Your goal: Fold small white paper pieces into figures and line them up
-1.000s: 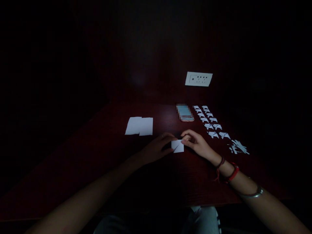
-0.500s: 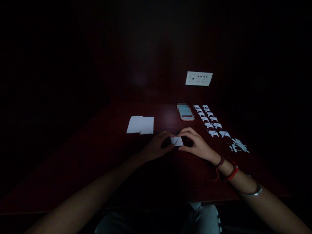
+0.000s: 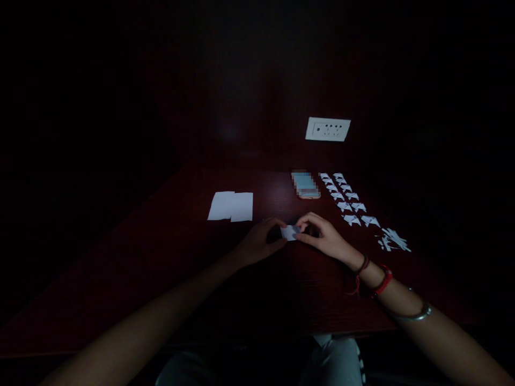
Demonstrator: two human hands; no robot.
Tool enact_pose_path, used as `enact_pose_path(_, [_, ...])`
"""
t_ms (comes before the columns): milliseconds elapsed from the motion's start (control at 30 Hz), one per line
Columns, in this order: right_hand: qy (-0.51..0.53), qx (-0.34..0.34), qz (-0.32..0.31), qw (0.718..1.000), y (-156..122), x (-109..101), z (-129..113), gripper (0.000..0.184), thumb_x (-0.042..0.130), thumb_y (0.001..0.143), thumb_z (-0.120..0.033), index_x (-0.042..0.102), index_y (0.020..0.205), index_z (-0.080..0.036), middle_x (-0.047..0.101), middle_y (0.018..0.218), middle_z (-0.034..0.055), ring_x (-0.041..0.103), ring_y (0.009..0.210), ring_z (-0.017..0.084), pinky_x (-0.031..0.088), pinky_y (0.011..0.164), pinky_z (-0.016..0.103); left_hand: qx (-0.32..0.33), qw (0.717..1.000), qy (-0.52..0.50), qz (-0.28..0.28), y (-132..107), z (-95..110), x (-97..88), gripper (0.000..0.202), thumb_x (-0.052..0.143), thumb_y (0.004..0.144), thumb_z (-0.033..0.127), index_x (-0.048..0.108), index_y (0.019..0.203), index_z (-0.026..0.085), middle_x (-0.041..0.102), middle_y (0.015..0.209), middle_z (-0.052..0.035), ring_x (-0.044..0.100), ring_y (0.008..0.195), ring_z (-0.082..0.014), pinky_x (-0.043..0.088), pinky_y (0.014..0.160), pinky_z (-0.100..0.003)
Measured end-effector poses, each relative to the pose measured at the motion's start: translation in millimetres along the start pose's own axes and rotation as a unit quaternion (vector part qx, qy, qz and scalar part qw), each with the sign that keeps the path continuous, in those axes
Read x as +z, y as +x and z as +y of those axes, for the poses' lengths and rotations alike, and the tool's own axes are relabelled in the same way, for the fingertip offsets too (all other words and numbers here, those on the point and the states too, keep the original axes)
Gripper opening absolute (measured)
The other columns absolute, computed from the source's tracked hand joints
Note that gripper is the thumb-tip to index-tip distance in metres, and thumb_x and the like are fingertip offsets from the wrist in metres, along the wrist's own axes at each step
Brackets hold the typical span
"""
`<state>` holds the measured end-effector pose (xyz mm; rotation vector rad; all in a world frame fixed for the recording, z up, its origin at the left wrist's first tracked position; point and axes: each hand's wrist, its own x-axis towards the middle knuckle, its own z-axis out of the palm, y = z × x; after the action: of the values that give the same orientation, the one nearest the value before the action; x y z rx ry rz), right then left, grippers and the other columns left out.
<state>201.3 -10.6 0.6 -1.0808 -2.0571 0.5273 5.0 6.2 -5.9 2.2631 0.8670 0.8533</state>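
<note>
A small folded piece of white paper [image 3: 289, 232] lies between my two hands, low over the near middle of the table. My left hand [image 3: 259, 240] has its thumb and forefinger at the paper's left edge. My right hand [image 3: 322, 236] pinches the right edge between thumb and fingers. The paper's upper face looks plain, and its far right part is covered by my right fingertips. Red cords and a silver bangle circle my right wrist and forearm.
White paper sheets [image 3: 230, 206] lie to the left. A phone [image 3: 306, 185] rests farther back. Two rows of small folded paper pieces [image 3: 351, 220] stand at right, with a heap of thin paper strips [image 3: 394, 239] nearer. A socket panel [image 3: 328, 129] is on the wall.
The paper's upper face showed a diagonal fold line before and now looks plain and rectangular. My right fingers have closed in over its right edge; my left hand has barely moved.
</note>
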Motion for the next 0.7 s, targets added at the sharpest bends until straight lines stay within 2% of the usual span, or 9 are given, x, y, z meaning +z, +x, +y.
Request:
enact_pose_path(167, [-0.016,0.033,-0.017,0.999,-2.2,-0.8,4.8,0.014,0.056,0.069,-0.022,0.056,0.082,-0.017,0.058,0.078,0.0016,0.052,0.071,0.013,0.04,0.066,0.026,-0.023,0.999,0.028,-0.002,-0.7,-5.7,-0.3,0.013,0.048,0.075,0.022,0.046,0.087,0.02,0.051,0.089,-0.0007,0.048,0.082,-0.0148,0.04,0.073,-0.03])
enact_pose_path(300, [-0.04,0.063,-0.03,0.997,-4.3,0.2,10.4,0.015,0.055,0.069,-0.021,0.061,0.083,-0.018,0.06,0.072,0.0013,0.053,0.065,0.013,0.041,0.061,0.026,-0.041,0.996,0.079,0.001,-1.1,-7.7,2.0,0.012,0.049,0.074,0.023,0.045,0.085,0.019,0.051,0.086,-0.0007,0.047,0.081,-0.0162,0.039,0.073,-0.032])
enact_pose_path(433, [-0.063,0.087,-0.025,0.994,-5.0,1.0,13.0,0.018,0.054,0.069,-0.019,0.062,0.085,-0.018,0.061,0.071,0.0013,0.054,0.063,0.013,0.041,0.06,0.025,-0.03,0.992,0.122,-0.001,-0.9,-10.3,5.2,0.007,0.047,0.075,0.022,0.046,0.08,0.018,0.05,0.084,-0.0011,0.047,0.08,-0.016,0.039,0.073,-0.032])
enact_pose_path(600, [-0.088,0.067,-0.031,0.993,-5.1,0.4,12.1,0.022,0.054,0.07,-0.016,0.061,0.091,-0.018,0.062,0.077,0.0027,0.055,0.066,0.013,0.041,0.064,0.026,0.023,0.991,0.134,0.003,2.5,-13.6,5.4,0.009,0.038,0.08,0.021,0.046,0.077,0.016,0.049,0.088,-0.0033,0.047,0.084,-0.0149,0.038,0.077,-0.03])
enact_pose_path(700, [-0.093,0.054,-0.033,0.994,-5.0,-1.9,11.2,0.026,0.054,0.07,-0.015,0.059,0.095,-0.018,0.061,0.08,0.0035,0.055,0.069,0.013,0.042,0.066,0.026,0.007,0.992,0.119,0.027,4.3,-13.5,-0.1,0.012,0.035,0.082,0.022,0.045,0.077,0.017,0.051,0.084,-0.0026,0.049,0.079,-0.0138,0.04,0.072,-0.028])
